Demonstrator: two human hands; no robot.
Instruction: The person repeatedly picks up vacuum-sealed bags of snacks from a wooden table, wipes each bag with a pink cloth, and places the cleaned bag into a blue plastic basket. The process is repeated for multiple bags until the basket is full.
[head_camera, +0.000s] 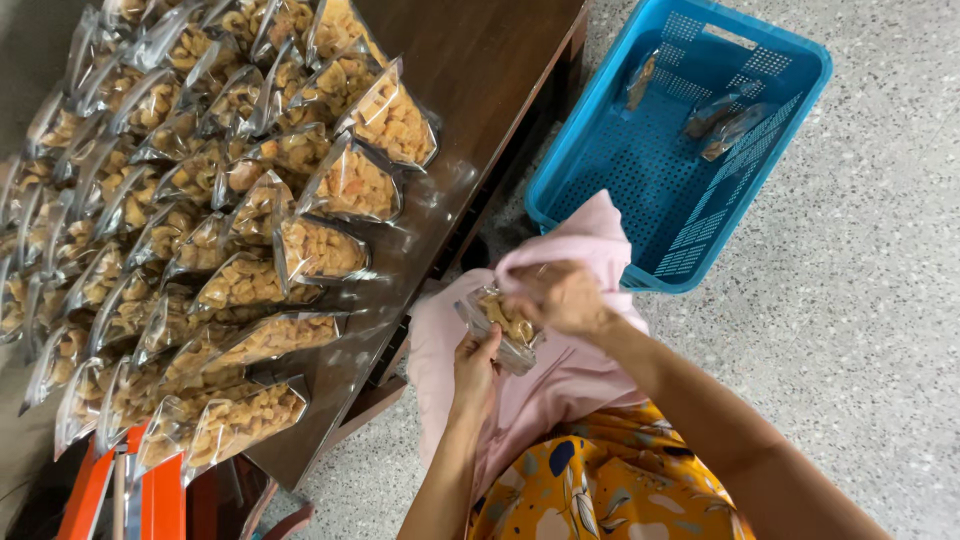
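pouch held between both hands over pink cloth | left hand grip closed on lower end | right hand pinching top | long axis tilted, upper-left to lower-right | bench to the left, crate ahead

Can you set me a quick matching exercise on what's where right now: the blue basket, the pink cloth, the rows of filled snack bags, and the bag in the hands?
Things:
1. blue basket
2. pink cloth
3. rows of filled snack bags
4. clear snack bag

Places:
A. laid out on the dark wooden table
B. held between left hand and right hand
C. on the speckled floor
D. across the person's lap

Pairs: 1-C, 2-D, 3-A, 4-B
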